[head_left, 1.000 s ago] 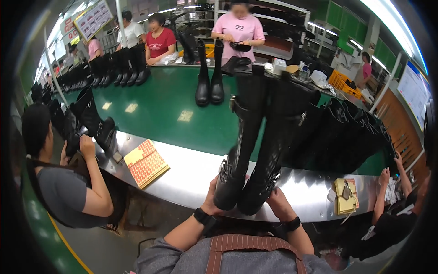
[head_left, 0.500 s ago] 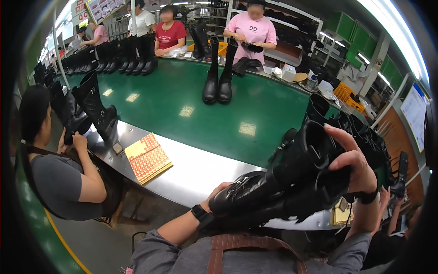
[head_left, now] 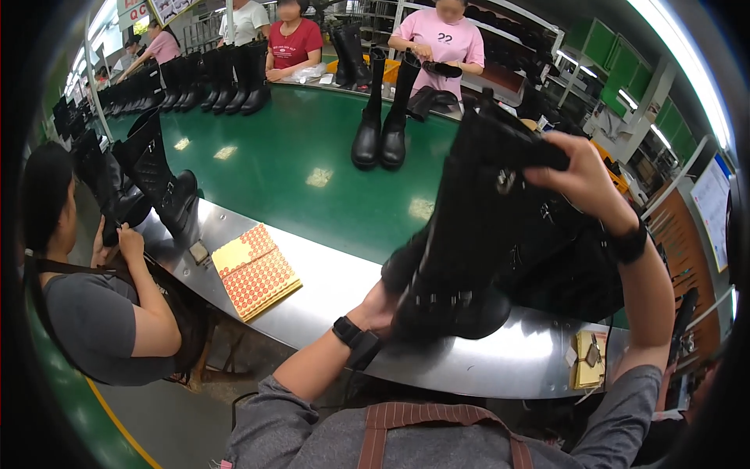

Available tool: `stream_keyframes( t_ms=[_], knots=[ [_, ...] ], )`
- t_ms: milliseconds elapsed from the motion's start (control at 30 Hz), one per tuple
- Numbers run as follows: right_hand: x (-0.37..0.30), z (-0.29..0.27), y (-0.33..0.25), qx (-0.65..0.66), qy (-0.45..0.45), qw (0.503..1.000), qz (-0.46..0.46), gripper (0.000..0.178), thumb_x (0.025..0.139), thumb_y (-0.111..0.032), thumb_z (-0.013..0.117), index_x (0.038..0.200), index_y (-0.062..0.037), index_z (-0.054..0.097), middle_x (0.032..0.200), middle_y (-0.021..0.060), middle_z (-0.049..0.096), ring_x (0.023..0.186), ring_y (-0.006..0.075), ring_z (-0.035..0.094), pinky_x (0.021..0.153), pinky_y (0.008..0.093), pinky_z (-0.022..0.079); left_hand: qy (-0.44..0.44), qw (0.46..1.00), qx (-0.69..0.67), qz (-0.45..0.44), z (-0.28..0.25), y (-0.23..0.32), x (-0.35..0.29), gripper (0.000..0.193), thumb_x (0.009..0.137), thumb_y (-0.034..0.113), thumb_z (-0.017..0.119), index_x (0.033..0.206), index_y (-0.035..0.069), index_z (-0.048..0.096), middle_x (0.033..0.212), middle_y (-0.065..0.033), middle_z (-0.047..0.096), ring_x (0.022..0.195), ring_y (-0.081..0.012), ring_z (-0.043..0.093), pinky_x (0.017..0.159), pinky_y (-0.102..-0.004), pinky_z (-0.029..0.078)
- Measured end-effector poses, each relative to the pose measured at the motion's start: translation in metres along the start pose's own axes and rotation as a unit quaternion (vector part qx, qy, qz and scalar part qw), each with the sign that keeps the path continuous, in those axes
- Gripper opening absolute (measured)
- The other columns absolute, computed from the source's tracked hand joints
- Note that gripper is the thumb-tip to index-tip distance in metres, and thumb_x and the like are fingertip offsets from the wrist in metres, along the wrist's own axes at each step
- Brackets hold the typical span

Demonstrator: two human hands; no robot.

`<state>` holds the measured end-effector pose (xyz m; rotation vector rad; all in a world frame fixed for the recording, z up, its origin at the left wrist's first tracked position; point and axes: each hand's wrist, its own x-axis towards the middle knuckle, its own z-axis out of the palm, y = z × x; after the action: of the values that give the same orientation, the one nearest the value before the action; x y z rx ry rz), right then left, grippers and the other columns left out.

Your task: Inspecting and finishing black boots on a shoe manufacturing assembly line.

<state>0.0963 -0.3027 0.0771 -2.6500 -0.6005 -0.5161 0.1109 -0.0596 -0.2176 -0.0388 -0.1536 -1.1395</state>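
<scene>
A pair of tall black boots (head_left: 461, 227) is held in front of me over the metal table edge, shafts up and leaning a little right. My right hand (head_left: 582, 172) is closed on the upper rim of a shaft, thumb on its near side. Low down, my left hand (head_left: 378, 306) is closed around the foot part of the boots, its fingers partly hidden behind the leather. Buckled straps show at the ankle and near the top. Motion blurs some of the outline, and I cannot tell whether the soles touch the metal.
A stack of yellow cards with red round stickers (head_left: 262, 273) lies left on the metal edge (head_left: 312, 313); a smaller yellow stack (head_left: 587, 363) lies right. Black boots (head_left: 379, 144) stand on the green belt (head_left: 297, 156). A co-worker (head_left: 101, 305) handles a boot at left; others work across.
The boots have swung from lying tilted across my front to nearly upright, farther over the table. My right hand has risen with the shaft tops; my left hand has moved slightly up and right.
</scene>
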Motion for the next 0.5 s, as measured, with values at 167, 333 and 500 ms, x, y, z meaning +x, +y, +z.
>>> stream_keyframes(
  t_ms=[167,333,500],
  knots=[
    [0.080,0.002,0.068,-0.209,0.114,0.969,0.070,0.041,0.076,-0.035,0.074,0.091,0.0033,0.068,0.077,0.0168,0.069,0.074,0.0303,0.068,0.071,0.0359,0.052,0.221,0.963,0.134,0.071,-0.053,0.034,-0.008,0.046,0.101,0.037,0.037,0.132,0.004,0.047,0.109,-0.0209,0.061,0.100,-0.0317,0.061,0.092,-0.0446,0.049],
    [0.146,0.038,0.158,-0.356,0.175,0.893,0.211,0.039,0.085,-0.037,0.065,0.088,0.0019,0.069,0.093,0.0262,0.068,0.091,0.0423,0.067,0.079,0.0474,0.055,0.209,0.957,0.171,0.107,-0.077,0.044,-0.012,0.042,0.099,0.029,0.040,0.128,0.000,0.049,0.100,-0.0168,0.064,0.093,-0.0282,0.062,0.084,-0.0417,0.051],
    [0.176,0.133,0.237,-0.352,0.191,0.867,0.297,0.023,0.089,-0.015,0.050,0.096,-0.0019,0.067,0.098,0.0207,0.070,0.091,0.0345,0.070,0.077,0.0448,0.056,0.228,0.947,0.206,0.092,-0.068,0.044,-0.007,0.039,0.099,0.026,0.042,0.126,-0.001,0.050,0.095,-0.0152,0.065,0.088,-0.0268,0.064,0.081,-0.0399,0.052]
  ],
)
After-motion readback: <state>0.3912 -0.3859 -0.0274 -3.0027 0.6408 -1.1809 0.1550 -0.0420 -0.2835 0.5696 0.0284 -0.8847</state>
